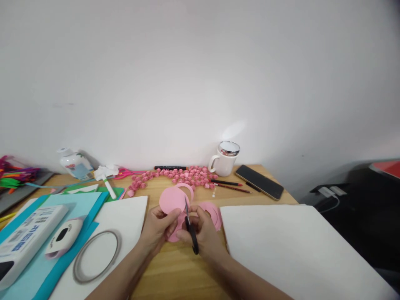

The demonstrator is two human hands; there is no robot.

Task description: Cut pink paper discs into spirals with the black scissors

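Observation:
My left hand pinches a round pink paper disc by its lower edge, thumb on top. In my right hand is a pair of scissors with black handles, the blades pointing up along the disc's right edge. Whether the blades touch the paper I cannot tell. A pink paper ring shows behind the disc. More cut pink paper lies on the table behind and under my hands, partly hidden by them.
Many small pink paper rolls lie along the wall. Right of them are a white mug, pencils and a phone. White sheets flank my hands. Leftward lie a tape ring, a correction tape and a white bottle.

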